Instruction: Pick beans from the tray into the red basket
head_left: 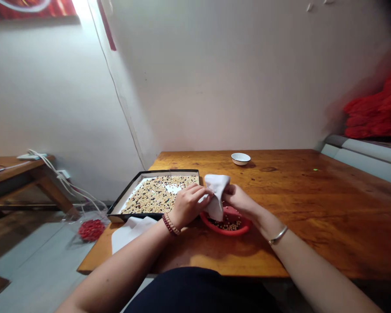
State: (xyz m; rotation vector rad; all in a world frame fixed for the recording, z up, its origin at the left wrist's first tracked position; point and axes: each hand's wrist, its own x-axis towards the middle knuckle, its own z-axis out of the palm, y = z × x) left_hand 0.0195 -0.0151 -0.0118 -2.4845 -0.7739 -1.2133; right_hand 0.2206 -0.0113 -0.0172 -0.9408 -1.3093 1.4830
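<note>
Both my hands grip a small white cloth bag (217,187), held up over a red bowl (234,232). My left hand (190,202), with a beaded bracelet at its wrist, pinches the bag's left side. On the right side, my right hand (239,200) has its fingers closed on the bag near the top; a metal bangle circles that wrist. Mixed dark and pale beans (230,224) lie in the red bowl, partly hidden by the bag. Left of my hands is a shallow black-edged box (115,208) with many yellow and dark beans spread on its white bottom.
Another white cloth (132,232) lies in front of the box. A small white dish with a dark rim (240,159) stands farther back on the wooden table (296,208). Red bundles (374,108) are piled at the right. A clear bag with red contents (91,229) is at the lower left.
</note>
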